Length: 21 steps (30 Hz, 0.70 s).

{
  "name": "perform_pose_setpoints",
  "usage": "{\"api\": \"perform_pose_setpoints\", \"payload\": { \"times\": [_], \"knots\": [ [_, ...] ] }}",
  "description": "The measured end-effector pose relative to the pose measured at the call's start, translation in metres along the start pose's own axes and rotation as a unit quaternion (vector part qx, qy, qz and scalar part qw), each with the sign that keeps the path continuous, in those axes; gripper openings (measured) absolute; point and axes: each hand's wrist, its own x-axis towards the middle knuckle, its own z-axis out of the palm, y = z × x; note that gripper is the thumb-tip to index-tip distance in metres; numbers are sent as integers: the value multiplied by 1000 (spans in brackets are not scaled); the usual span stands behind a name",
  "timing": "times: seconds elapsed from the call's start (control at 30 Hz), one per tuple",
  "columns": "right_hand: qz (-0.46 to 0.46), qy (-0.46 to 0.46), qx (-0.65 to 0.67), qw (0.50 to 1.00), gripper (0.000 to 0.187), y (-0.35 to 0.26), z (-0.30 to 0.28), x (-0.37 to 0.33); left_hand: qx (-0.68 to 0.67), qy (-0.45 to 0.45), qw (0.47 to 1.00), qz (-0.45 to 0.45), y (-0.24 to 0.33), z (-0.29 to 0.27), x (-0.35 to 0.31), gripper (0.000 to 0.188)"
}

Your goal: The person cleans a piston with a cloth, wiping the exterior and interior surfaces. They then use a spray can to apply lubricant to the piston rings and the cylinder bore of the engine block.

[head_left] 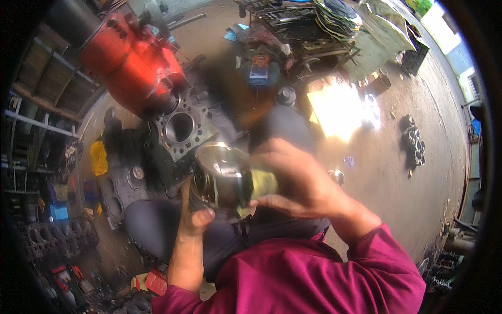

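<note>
A shiny, hollow metal cylinder sleeve [222, 178] is held in front of my lap, its round open rim tilted upward. My left hand [196, 214] supports it from the left and below, thumb against its lower side and the other fingers mostly hidden. On its right side, my right hand [298, 178] has its fingers curled around a yellowish-green cloth-like piece [264, 181], close against the sleeve. Motion blurs this hand, and the exact kind of the piece cannot be made out. Just beyond the sleeve lies an engine block [201, 138] with a large round bore.
A red machine [128, 60] stands over the block at the upper left. Another engine block [57, 235] lies at the far left. A cluttered workbench [293, 26] is at the back. Ring-shaped metal parts [414, 140] lie on the floor to the right, past a brightly sunlit sheet [337, 110].
</note>
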Motion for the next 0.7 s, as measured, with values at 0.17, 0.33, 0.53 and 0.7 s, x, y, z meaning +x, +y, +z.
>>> {"api": "perform_pose_setpoints", "payload": {
  "times": [0.17,0.33,0.53,0.7],
  "knots": [
    [-18,-26,-9,999,37,-19,-46,-25,92,-88,992,-13,0,25,10,125],
    [107,87,-237,962,32,-27,-77,-76,128,0,988,86,-1,31,25,117],
    [317,35,-364,875,37,69,-112,-151,108,59,975,184,27,-19,25,64],
    [614,59,-203,761,52,195,-107,-207,123,153,958,210,35,-41,20,59]
  ]
}}
